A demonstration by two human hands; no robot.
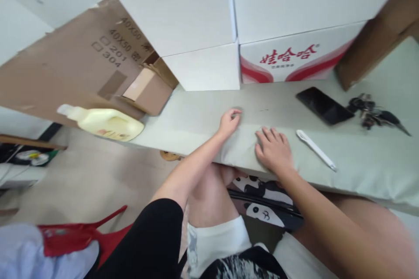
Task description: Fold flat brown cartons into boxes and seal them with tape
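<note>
My left hand [230, 123] rests on its side on the pale green padded surface [196, 117], its fingers loosely curled in, with nothing visible in them. To its right, my right hand [275, 149] lies palm down near the front edge, fingers stretched out and holding nothing. Closest to the right hand is a white utility knife [316, 150], lying slantwise with a gap between them. Behind the knife sits a black smartphone [324, 105], screen up. A bunch of keys [369, 111] touches or nearly touches the phone's right end.
White cartons [201, 67] stand stacked along the back, one with red lettering [290, 56]. At the left are a small brown box [152, 91], a pale yellow bottle [109, 123] on its side and a large cardboard sheet [75, 56]. A red chair [113, 237] stands lower left.
</note>
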